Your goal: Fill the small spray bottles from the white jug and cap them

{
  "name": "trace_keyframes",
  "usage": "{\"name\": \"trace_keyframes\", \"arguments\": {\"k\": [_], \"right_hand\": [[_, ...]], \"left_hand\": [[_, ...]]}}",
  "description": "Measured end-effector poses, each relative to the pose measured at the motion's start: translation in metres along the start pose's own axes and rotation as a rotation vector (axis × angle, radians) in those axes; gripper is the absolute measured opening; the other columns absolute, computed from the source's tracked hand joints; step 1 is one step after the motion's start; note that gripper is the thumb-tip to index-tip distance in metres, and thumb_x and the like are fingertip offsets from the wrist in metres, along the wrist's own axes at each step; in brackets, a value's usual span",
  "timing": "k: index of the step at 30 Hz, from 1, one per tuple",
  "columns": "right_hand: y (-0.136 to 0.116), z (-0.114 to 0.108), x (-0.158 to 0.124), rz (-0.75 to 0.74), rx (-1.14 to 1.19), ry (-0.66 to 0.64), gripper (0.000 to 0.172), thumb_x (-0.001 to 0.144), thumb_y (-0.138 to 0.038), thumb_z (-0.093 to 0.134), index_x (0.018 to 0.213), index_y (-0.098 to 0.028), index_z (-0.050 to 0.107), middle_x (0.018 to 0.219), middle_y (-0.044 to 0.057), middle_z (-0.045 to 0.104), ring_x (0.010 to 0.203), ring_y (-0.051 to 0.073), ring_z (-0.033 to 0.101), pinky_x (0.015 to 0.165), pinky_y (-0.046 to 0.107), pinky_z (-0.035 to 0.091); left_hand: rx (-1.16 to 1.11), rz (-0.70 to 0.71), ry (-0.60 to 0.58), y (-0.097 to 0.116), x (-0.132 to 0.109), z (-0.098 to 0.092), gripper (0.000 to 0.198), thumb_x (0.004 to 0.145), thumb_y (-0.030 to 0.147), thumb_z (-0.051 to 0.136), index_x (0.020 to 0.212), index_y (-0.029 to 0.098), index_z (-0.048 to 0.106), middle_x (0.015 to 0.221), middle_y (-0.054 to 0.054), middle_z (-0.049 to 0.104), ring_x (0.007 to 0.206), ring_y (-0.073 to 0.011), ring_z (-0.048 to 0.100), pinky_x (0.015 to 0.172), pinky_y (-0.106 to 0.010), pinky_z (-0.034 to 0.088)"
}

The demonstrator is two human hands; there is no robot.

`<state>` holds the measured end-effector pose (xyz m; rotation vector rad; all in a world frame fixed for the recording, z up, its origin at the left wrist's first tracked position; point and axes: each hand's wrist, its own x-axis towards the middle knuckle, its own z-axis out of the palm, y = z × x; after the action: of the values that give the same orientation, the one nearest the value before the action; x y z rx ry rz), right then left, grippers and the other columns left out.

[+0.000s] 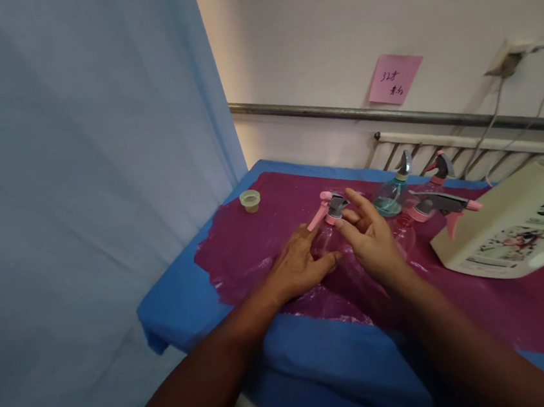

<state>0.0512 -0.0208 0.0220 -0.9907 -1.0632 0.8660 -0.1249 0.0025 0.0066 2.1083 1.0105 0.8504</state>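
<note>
A small see-through spray bottle (325,240) stands upright on the purple plastic sheet, topped by a pink and grey trigger head (333,207). My left hand (300,262) is wrapped round the bottle's body and hides much of it. At the neck, the thumb and fingers of my right hand (372,235) close about the trigger head's pink collar, with the index finger raised beside the head. Just right of that hand are a pink spray bottle (405,235) with a grey and pink trigger and a teal spray bottle (389,198).
A pale cap or cup (250,200) sits at the left on the purple sheet (237,246). Another pink-headed sprayer (438,170) stands behind. A large white jug (522,229) is at the right. A blue curtain (77,153) hangs left; a pipe (320,111) crosses the wall.
</note>
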Motion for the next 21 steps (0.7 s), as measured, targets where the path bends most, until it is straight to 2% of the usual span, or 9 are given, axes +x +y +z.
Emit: {"name": "trace_keyframes", "arguments": {"k": [3,6,10,14,17,21], "right_hand": [[0.002,-0.001,0.003,0.007,-0.004,0.010,0.089,0.080,-0.044,0.094,0.158,-0.028,0.056,0.106,0.002,0.077,0.106,0.022,0.076,0.101,0.043,0.063],[0.008,-0.001,0.006,0.013,-0.021,0.037,0.090,0.077,-0.044,0.097,0.155,-0.027,0.057,0.108,0.003,0.077,0.106,0.023,0.075,0.100,0.044,0.063],[0.013,0.000,0.002,0.006,-0.058,0.030,0.093,0.078,-0.046,0.098,0.158,-0.027,0.056,0.121,0.008,0.078,0.115,0.026,0.075,0.109,0.050,0.061],[0.006,-0.012,-0.014,-0.038,-0.128,-0.002,0.087,0.087,-0.050,0.092,0.162,-0.028,0.052,0.145,0.015,0.072,0.135,0.030,0.071,0.123,0.057,0.054],[-0.005,-0.035,-0.031,-0.036,-0.243,-0.127,0.077,0.097,-0.053,0.084,0.163,-0.031,0.052,0.151,0.014,0.071,0.138,0.029,0.070,0.123,0.058,0.055],[-0.019,-0.070,-0.051,-0.106,-0.461,-0.328,0.052,0.104,-0.049,0.077,0.152,-0.032,0.065,0.137,0.010,0.080,0.126,0.028,0.078,0.114,0.053,0.063]], "left_hand": [[-0.033,0.049,0.016,-0.001,0.000,-0.001,0.092,0.097,0.045,0.083,0.178,0.036,0.040,0.180,-0.010,0.050,0.168,-0.0393,0.046,0.136,-0.061,0.043],[-0.056,0.072,0.021,-0.001,-0.001,-0.001,0.092,0.097,0.045,0.084,0.177,0.036,0.039,0.185,-0.009,0.042,0.172,-0.0373,0.040,0.138,-0.060,0.039],[-0.084,0.015,0.036,-0.001,0.000,-0.002,0.093,0.094,0.040,0.086,0.176,0.033,0.041,0.176,-0.012,0.055,0.160,-0.0352,0.056,0.131,-0.056,0.049],[-0.122,-0.123,0.194,0.002,0.000,-0.011,0.089,0.090,0.041,0.091,0.168,0.029,0.051,0.167,-0.013,0.063,0.154,-0.0359,0.061,0.130,-0.055,0.049],[-0.147,-0.187,0.267,0.002,-0.001,-0.024,0.077,0.092,0.043,0.089,0.161,0.028,0.057,0.165,-0.014,0.064,0.154,-0.0364,0.060,0.131,-0.055,0.046],[-0.061,-0.218,0.279,-0.005,0.011,-0.045,0.071,0.091,0.046,0.090,0.153,0.026,0.061,0.158,-0.015,0.067,0.145,-0.0376,0.065,0.125,-0.056,0.049]]}}
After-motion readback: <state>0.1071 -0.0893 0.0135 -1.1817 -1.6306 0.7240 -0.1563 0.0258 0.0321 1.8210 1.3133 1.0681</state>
